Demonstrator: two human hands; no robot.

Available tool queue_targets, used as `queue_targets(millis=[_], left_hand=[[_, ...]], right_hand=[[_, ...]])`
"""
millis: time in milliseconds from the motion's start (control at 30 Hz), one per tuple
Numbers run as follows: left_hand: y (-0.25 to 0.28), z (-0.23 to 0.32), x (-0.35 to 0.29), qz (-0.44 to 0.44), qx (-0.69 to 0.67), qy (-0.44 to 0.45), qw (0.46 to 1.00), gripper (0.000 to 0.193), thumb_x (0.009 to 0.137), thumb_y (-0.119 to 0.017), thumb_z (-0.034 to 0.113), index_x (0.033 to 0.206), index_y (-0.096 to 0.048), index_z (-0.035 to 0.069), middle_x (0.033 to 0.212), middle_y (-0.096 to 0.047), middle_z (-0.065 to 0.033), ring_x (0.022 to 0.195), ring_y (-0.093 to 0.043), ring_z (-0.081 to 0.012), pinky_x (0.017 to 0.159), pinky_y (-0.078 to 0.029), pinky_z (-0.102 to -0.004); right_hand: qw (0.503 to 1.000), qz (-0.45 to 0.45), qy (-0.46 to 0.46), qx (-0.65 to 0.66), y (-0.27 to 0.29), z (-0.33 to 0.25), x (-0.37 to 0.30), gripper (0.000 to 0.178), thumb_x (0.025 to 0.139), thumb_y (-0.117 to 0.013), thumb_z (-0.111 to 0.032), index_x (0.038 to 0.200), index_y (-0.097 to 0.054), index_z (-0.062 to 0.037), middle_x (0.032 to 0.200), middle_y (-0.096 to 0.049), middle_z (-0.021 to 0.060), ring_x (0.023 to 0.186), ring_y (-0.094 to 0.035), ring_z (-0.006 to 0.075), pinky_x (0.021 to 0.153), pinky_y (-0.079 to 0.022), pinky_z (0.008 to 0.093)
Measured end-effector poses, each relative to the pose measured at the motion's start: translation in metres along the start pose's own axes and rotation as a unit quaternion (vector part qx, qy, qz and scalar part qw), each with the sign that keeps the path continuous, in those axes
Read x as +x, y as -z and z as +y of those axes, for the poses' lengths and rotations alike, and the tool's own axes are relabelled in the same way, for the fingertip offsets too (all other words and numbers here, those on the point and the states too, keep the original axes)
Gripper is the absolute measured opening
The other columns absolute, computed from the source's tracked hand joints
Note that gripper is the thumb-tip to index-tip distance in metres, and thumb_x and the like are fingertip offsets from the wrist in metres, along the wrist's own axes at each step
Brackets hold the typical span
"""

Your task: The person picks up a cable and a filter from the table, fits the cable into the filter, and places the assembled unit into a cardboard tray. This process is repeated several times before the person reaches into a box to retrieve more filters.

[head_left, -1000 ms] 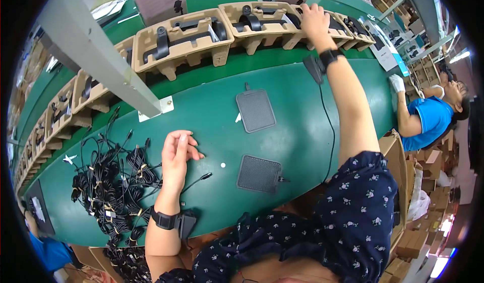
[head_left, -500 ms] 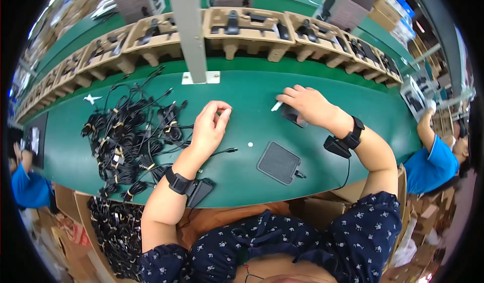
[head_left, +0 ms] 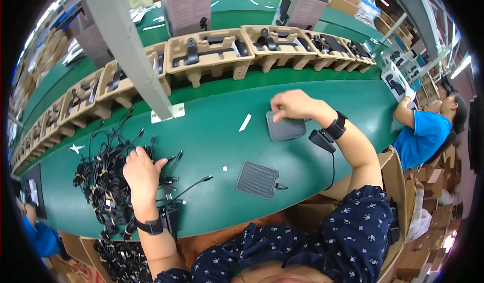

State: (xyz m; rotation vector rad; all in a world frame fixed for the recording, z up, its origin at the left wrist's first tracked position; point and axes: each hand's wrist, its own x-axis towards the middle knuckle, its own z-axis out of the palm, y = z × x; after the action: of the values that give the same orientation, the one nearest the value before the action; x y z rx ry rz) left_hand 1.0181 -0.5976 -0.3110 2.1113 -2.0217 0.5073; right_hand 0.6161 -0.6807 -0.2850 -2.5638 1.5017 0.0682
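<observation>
Lower grey pad (head_left: pixel 256 179) flat on green table (head_left: pixel 206 132), near person's body; long axis roughly left-right, dipping right; short connector (head_left: pixel 282 186) points right. Upper grey pad (head_left: pixel 286 131) beyond it, far edge partly hidden by right hand (head_left: pixel 293 104); fingers curled, cannot tell whether gripping. Left hand (head_left: pixel 141 171) over black cable pile (head_left: pixel 105 182), thumb spread rightward; hold hard to make out.

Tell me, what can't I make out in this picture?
In the head view:
Upper pad: top edge partly hidden by the right hand.
Cables beneath the left hand: covered by it.
One tray: middle hidden by the post.
Person at left: cut off by the picture's dark rim.
</observation>
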Motion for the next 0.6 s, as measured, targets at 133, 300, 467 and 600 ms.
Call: queue_targets(millis=[133, 300, 467, 600], left_hand=[[-0.003, 0.016, 0.001, -0.01, 0.008, 0.003, 1.0, 0.049, 0.066, -0.074, 0.036, 0.092, -0.049, 0.002, 0.086, -0.055, -0.0108, 0.081, -0.057, -0.027, 0.068, -0.047, -0.0353], [0.015, 0.026, -0.006, -0.001, -0.024, -0.054, 0.998, 0.051, 0.064, -0.075, 0.024, 0.102, -0.05, 0.001, 0.096, -0.05, -0.0147, 0.088, -0.052, -0.0318, 0.074, -0.042, -0.0397], [0.01, -0.015, 0.002, 0.008, -0.064, 0.019, 0.998, 0.055, 0.059, -0.079, 0.022, 0.097, -0.046, 0.001, 0.095, -0.051, -0.015, 0.089, -0.052, -0.0336, 0.073, -0.044, -0.0402], [0.002, -0.026, 0.002, -0.032, -0.086, 0.018, 0.996, 0.048, 0.065, -0.076, 0.026, 0.094, -0.046, 0.001, 0.082, -0.057, -0.0146, 0.082, -0.056, -0.0348, 0.067, -0.047, -0.0412]], right_hand=[[0.916, 0.378, -0.04, 0.13, 0.039, 0.05, 0.008, 0.026, 0.081, -0.065, -0.025, 0.096, -0.057, -0.0045, 0.076, -0.06, 0.0081, 0.075, -0.058, 0.0212, 0.067, -0.046, 0.0342], [0.732, 0.59, -0.186, 0.287, 0.095, 0.124, 0.034, 0.029, 0.081, -0.065, -0.03, 0.091, -0.056, -0.0044, 0.067, -0.057, 0.0041, 0.064, -0.052, 0.0153, 0.062, -0.042, 0.0302], [0.763, 0.576, -0.257, 0.141, 0.092, 0.145, 0.063, 0.031, 0.08, -0.065, -0.033, 0.087, -0.054, -0.0045, 0.068, -0.058, 0.0065, 0.064, -0.054, 0.0197, 0.063, -0.043, 0.0324], [0.821, 0.491, -0.284, 0.067, 0.09, 0.184, 0.078, 0.041, 0.079, -0.064, -0.037, 0.104, -0.058, -0.0052, 0.092, -0.064, 0.0153, 0.089, -0.06, 0.0295, 0.078, -0.045, 0.037]])
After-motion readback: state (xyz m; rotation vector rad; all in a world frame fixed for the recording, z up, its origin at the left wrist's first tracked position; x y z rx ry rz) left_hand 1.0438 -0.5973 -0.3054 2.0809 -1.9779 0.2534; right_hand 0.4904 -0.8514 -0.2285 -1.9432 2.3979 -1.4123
